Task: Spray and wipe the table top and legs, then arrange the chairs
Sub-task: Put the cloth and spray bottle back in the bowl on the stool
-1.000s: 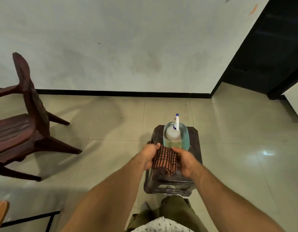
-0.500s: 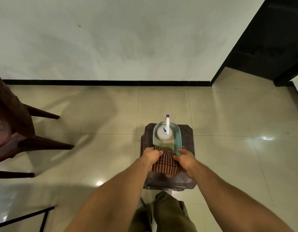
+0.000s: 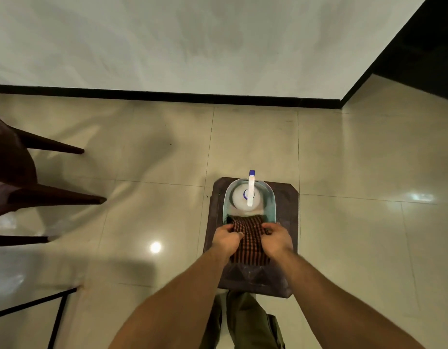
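Left hand (image 3: 226, 238) and right hand (image 3: 277, 239) each pinch the brown checked cloth (image 3: 250, 245), grip closed, at the near rim of the translucent teal plastic tub (image 3: 226, 200). Limp and light, it likely lifts best bunched.

The floor tiles (image 3: 154, 172) are glossy and mirror the lamps. The checked cloth (image 3: 250, 243) is matt woven fabric. The tub (image 3: 272, 197) is smooth translucent plastic (pale green), and the spray bottle (image 3: 250, 190) is white plastic. The stool (image 3: 289, 222) looks dark and dull-sheened, the chair (image 3: 54, 197) is dark wood, and the wall (image 3: 192, 46) is matt.
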Available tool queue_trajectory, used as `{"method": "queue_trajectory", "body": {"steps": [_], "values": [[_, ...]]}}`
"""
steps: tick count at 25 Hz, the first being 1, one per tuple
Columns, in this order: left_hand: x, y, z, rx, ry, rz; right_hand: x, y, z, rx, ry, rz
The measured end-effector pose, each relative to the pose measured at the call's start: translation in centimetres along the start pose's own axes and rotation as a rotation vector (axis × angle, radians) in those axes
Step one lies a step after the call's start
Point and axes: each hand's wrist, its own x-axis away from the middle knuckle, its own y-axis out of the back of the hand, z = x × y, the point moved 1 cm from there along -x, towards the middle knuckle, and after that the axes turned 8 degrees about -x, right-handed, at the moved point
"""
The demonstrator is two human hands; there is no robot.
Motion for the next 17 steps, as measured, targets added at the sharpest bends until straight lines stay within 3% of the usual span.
{"method": "queue_trajectory", "body": {"steps": [8,12,17], "values": [[-0.5,0.5,-2.2,-0.122,-0.073,-0.132,0.0,0.8,2.1,-0.009,0.124,-0.066],[0.2,0.4,-1.6,-0.529,-0.246,-0.186,0.4,0.1,1.3,0.167,0.175,-0.020],[1.6,0.2,-0.9,-0.804,-0.380,-0.211,0.8,-0.5,1.2,0.489,0.246,-0.049]]}}
